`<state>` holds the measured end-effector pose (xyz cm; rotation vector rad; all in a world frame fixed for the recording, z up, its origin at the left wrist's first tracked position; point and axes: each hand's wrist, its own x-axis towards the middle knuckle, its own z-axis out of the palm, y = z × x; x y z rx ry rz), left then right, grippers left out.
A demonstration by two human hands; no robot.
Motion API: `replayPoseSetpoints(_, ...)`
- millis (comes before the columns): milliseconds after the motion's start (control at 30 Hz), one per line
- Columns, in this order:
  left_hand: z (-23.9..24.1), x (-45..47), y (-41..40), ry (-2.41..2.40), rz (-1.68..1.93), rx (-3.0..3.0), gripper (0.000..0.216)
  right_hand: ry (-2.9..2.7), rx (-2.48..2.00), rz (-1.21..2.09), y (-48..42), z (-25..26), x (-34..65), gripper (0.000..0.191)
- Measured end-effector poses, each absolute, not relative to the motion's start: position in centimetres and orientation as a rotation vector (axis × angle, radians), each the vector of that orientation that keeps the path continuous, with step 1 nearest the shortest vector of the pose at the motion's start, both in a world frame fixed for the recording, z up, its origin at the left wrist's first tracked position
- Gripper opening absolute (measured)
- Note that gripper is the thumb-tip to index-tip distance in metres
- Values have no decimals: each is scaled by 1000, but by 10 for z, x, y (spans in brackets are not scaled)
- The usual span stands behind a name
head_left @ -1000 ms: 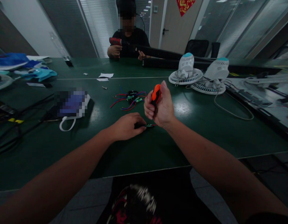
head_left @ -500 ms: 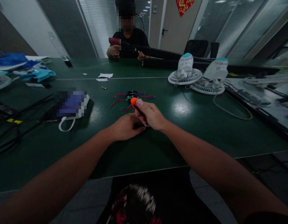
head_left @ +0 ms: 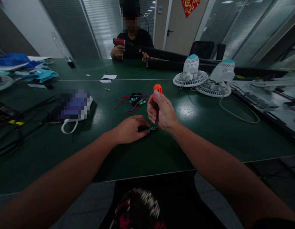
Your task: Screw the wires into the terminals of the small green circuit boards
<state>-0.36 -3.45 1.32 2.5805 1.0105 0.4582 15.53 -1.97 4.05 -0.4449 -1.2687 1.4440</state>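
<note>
My left hand (head_left: 133,128) rests low on the green table with its fingers closed on a small green circuit board (head_left: 153,128). A short red wire runs from the board's right end, and most of the rest is under the fingers. Raised just right of it, my right hand (head_left: 163,113) is wrapped round an orange-and-black handled tool (head_left: 157,89). Its thumb presses on the orange end; the working end is hidden in the hand. Beyond both hands lies a cluster of small circuit boards (head_left: 135,100) with red and blue wires.
A device with a white strap (head_left: 89,103) lies at left beside black cables (head_left: 20,136). Two white fan heads (head_left: 190,79) stand at right, with a loose cord. Paper scraps (head_left: 109,77) lie farther back. Across the table a person holds a red power tool (head_left: 118,42) and a long black bar.
My right hand has moved right, away from my left hand, carrying the tool and uncovering the board's end and more of the cluster. My left hand has stayed in place.
</note>
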Motion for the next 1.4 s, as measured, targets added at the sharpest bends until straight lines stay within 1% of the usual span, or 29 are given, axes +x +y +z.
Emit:
replayPoseSetpoints(267, 16, -3, -36, 1018, 452, 2588, 20, -1159, -374, 1452, -21, 41, 152, 41)
replayPoseSetpoints(767, 15, -3, -35, 1008, 444, 2590, 23, -1167, -396, 1462, -21, 36, 149, 47)
replayPoseSetpoints(1400, 18, -1, -37, 1011, 425, 2581, 23, -1162, -385, 1487, -19, 31, 149, 43)
